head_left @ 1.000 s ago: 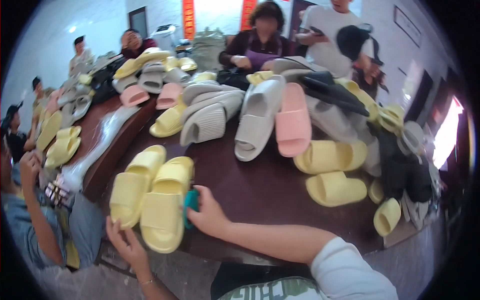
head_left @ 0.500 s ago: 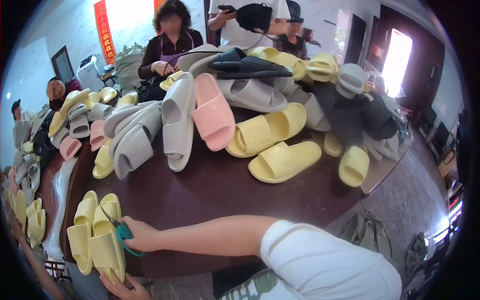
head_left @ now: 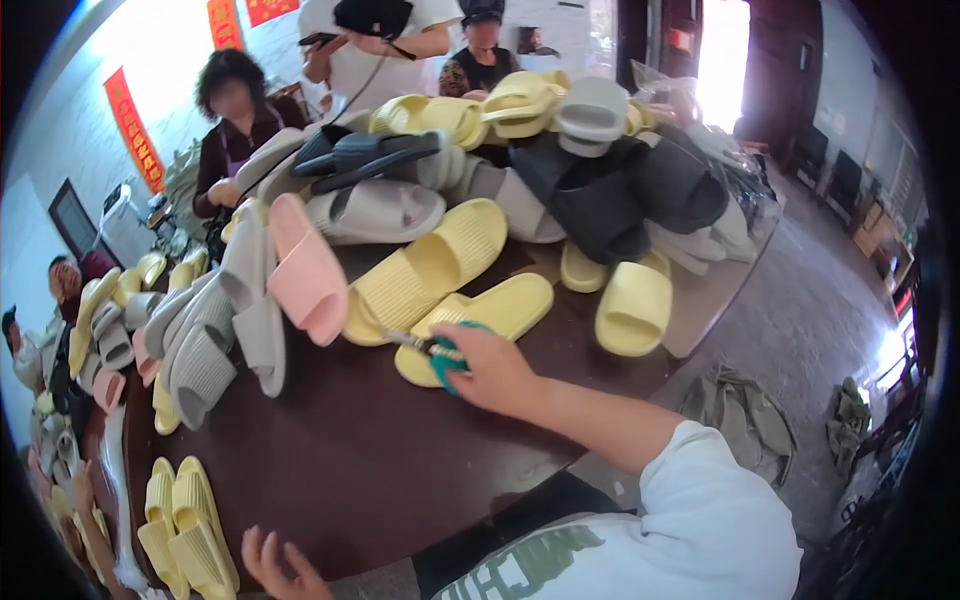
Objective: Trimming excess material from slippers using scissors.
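My right hand (head_left: 500, 372) grips green-handled scissors (head_left: 449, 361). Their narrow blades point left over a yellow slipper (head_left: 512, 306) lying flat near the middle of the dark red table. A longer yellow slipper (head_left: 440, 262) lies just behind it. At the lower edge, my left hand (head_left: 285, 568) has its fingers apart and holds nothing. Left of that hand, a pair of yellow slippers (head_left: 205, 545) lies side by side at the table's near left. Grey slippers (head_left: 262, 340) and a pink slipper (head_left: 305, 275) hang forward from the pile, left of the scissors.
A heap of grey, black and yellow slippers covers the table's (head_left: 330, 470) far side. One yellow slipper (head_left: 635, 310) sits near the right edge. Behind the heap are several people, including a person in a purple apron (head_left: 235, 150). Crumpled greenish sacks (head_left: 740, 420) lie on the floor at right.
My right hand has carried the scissors from the near-left yellow pair rightward to the yellow slipper by the pile. My left hand has come off that pair. The view has turned right.
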### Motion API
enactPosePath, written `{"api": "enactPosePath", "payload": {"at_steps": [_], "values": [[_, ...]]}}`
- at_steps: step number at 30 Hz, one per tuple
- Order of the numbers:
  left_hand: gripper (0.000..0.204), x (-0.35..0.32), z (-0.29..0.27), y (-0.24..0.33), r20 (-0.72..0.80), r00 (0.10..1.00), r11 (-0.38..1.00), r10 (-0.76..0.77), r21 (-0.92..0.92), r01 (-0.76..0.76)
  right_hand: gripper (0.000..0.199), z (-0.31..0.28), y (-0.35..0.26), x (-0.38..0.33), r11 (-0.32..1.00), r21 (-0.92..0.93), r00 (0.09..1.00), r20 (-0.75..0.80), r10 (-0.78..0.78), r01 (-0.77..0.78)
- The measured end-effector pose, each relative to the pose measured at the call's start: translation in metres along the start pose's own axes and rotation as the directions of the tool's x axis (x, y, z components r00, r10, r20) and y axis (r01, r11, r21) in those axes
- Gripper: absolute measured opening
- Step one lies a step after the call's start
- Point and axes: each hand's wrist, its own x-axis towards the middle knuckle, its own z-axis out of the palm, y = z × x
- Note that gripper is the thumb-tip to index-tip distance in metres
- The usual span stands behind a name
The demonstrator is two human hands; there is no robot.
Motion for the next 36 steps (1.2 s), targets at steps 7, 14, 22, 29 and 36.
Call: {"api": "enactPosePath", "payload": {"at_steps": [7, 14, 22, 29, 36], "values": [[0.031, 0.058, 0.082, 0.097, 0.439, 0.775, 0.845, 0.454, -0.487, -0.219, 0.047, -0.034, 0.057, -0.010, 0.936, 0.029, 0.934, 0.086, 0.347, -0.351], [0.037, 0.128, 0.201, 0.147, 0.392, 0.782, 0.751, 0.485, -0.645, -0.142, 0.043, -0.072, 0.038, -0.014, 0.955, -0.011, 0.944, 0.145, 0.296, -0.298], [0.047, 0.151, 0.300, 0.172, 0.273, 0.648, 0.700, 0.711, -0.367, -0.613, 0.033, -0.044, 0.053, -0.011, 0.996, -0.031, 0.981, -0.175, 0.080, -0.086], [0.027, 0.143, 0.308, 0.181, 0.481, 0.666, 0.771, 0.570, -0.033, -0.636, 0.037, -0.027, 0.075, -0.011, 0.931, 0.125, 0.935, -0.050, 0.352, -0.344], [0.042, 0.153, 0.250, 0.190, 0.494, 0.728, 0.814, 0.476, 0.066, -0.577, 0.035, -0.051, 0.066, 0.001, 0.898, 0.075, 0.901, 0.056, 0.431, -0.434]]}}
